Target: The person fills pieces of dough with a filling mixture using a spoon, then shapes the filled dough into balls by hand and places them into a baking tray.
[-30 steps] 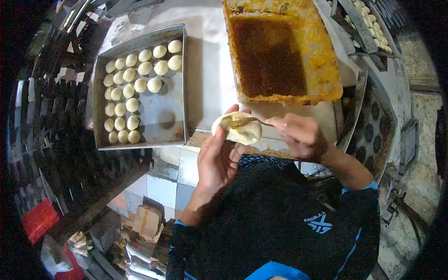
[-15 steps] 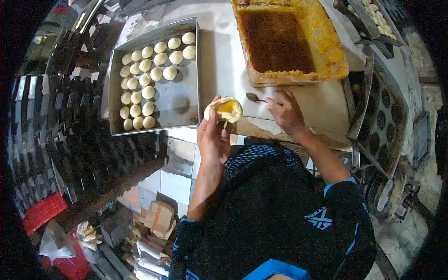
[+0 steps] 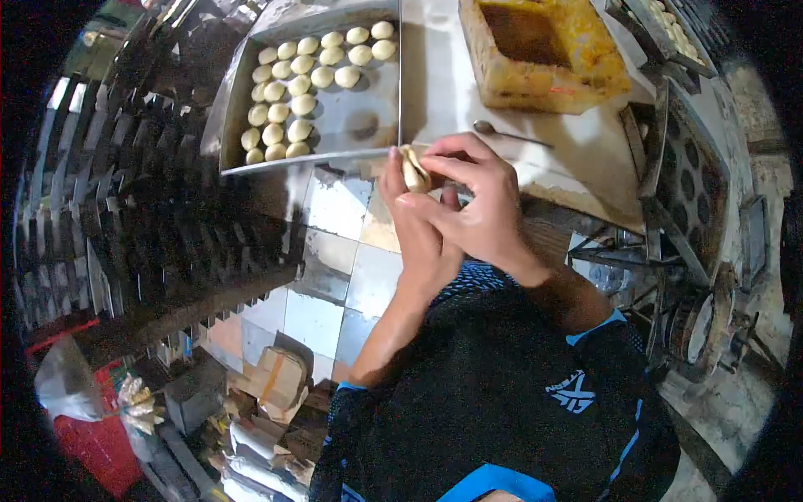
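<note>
A piece of dough [image 3: 415,170], folded with its edges drawn together, is between both my hands, just off the table's front edge. My left hand [image 3: 418,230] cups it from the left and below. With its fingers pinched on the dough's right side, my right hand [image 3: 481,197] closes round it. The filling inside is hidden. A spoon [image 3: 510,135] lies on the table to the right of my hands. Beyond it stands a tub [image 3: 535,88] with brown and yellow filling. A metal tray [image 3: 360,109] holds several round dough balls [image 3: 324,77] at the left.
The pale table [image 3: 577,167] stretches behind my hands. Dark moulds [image 3: 690,180] stand at the right, and another tray of dough balls [image 3: 673,29] is at the top right. Stacked dark racks [image 3: 125,201] fill the left. A cardboard box [image 3: 280,381] rests on the tiled floor below.
The spoon has left my right hand and lies on the table. My right hand has moved left onto the dough, which is now folded instead of open. The view has shifted.
</note>
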Action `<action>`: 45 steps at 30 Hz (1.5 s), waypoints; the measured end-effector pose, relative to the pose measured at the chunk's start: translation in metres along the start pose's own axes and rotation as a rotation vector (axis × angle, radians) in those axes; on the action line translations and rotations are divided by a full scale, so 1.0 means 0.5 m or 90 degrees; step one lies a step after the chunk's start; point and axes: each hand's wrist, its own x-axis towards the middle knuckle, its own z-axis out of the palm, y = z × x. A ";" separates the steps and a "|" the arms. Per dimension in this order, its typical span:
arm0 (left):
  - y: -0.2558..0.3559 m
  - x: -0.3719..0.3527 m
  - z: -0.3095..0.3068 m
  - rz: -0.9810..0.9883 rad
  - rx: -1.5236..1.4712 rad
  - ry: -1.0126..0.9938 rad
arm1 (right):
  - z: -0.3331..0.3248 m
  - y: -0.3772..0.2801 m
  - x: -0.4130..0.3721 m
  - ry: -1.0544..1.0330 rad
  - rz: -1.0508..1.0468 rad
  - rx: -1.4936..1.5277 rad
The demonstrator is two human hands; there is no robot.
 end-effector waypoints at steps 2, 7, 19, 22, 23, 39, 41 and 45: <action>0.047 -0.021 -0.046 -0.049 -0.089 -0.001 | 0.022 -0.054 -0.024 0.034 -0.078 -0.031; 0.121 -0.070 -0.157 -0.189 -0.609 0.056 | 0.011 -0.137 -0.064 -0.034 -0.221 -0.061; 0.110 -0.131 -0.190 -0.028 -0.389 0.048 | 0.000 -0.149 -0.146 -0.039 0.089 0.096; 0.128 -0.116 -0.170 -0.019 -0.304 -0.051 | -0.054 -0.155 -0.135 -0.065 0.146 0.108; 0.140 -0.109 -0.162 -0.022 -0.293 -0.081 | -0.074 -0.150 -0.133 -0.080 0.164 0.120; 0.234 -0.101 0.376 -0.079 -0.446 -0.201 | -0.545 0.098 -0.185 0.072 0.017 0.069; 0.252 -0.099 0.424 -0.101 -0.437 -0.218 | -0.604 0.099 -0.179 0.071 0.054 0.091; 0.323 -0.082 0.475 -0.179 -0.479 -0.216 | -0.692 0.153 -0.186 -0.061 -0.014 0.064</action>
